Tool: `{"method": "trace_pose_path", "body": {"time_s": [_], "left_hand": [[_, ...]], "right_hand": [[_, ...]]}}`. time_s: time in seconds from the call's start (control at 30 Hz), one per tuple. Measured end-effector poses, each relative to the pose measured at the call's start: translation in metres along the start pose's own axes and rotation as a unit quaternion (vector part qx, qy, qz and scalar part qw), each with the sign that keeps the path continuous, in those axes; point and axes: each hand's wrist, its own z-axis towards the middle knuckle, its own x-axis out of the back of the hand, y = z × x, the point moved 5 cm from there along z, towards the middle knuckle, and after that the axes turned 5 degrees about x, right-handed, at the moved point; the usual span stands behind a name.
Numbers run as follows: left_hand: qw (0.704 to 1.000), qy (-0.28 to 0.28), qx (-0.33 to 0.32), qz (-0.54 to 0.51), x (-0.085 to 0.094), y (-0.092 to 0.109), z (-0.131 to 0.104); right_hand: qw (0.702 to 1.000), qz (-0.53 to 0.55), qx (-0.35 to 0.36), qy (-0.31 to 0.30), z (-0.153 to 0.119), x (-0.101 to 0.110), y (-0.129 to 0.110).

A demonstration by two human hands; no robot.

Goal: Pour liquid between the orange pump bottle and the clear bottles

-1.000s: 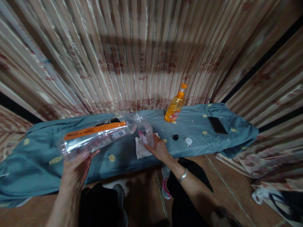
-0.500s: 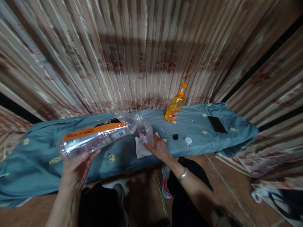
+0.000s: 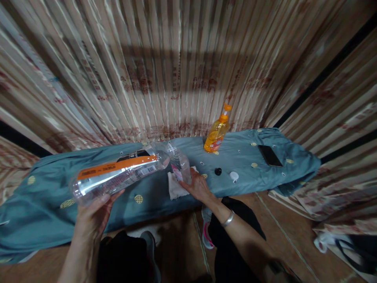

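My left hand [image 3: 98, 208] is closed round the lower end of a large clear plastic bottle [image 3: 118, 173] with an orange and silver label. This bottle lies tilted in the air, its neck toward the right. My right hand [image 3: 197, 184] grips a smaller clear plastic bottle [image 3: 182, 165] with a pink label, tilted so its mouth meets the large bottle's mouth. I cannot make out any liquid passing between them. Under the small bottle lies a folded white cloth [image 3: 176, 190]. Right of my right hand are a small black cap [image 3: 218, 171] and a white round cap [image 3: 234, 176].
An orange pump bottle [image 3: 216, 133] stands at the back of the narrow table, which has a teal cloth [image 3: 165, 206] with yellow pineapples. A black phone [image 3: 270, 155] lies at the right. Patterned curtains [image 3: 176, 70] hang close behind. A bag [image 3: 353, 251] sits at the lower right.
The two bottles stay mouth to mouth, with the large one's bottom end shifted very slightly lower and left. Both hands keep their hold.
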Motion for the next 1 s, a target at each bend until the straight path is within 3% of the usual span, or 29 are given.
{"method": "trace_pose_path", "body": {"time_s": [0.43, 1.0], "left_hand": [[0.999, 0.037, 0.008, -0.014, -0.005, 0.005, -0.006], [0.999, 0.032, -0.007, -0.035, -0.011, 0.008, -0.008]], "right_hand": [[1.0, 0.026, 0.012, -0.005, 0.0, -0.006, 0.006], [0.997, 0.081, 0.012, 0.013, -0.004, -0.001, 0.005]]}}
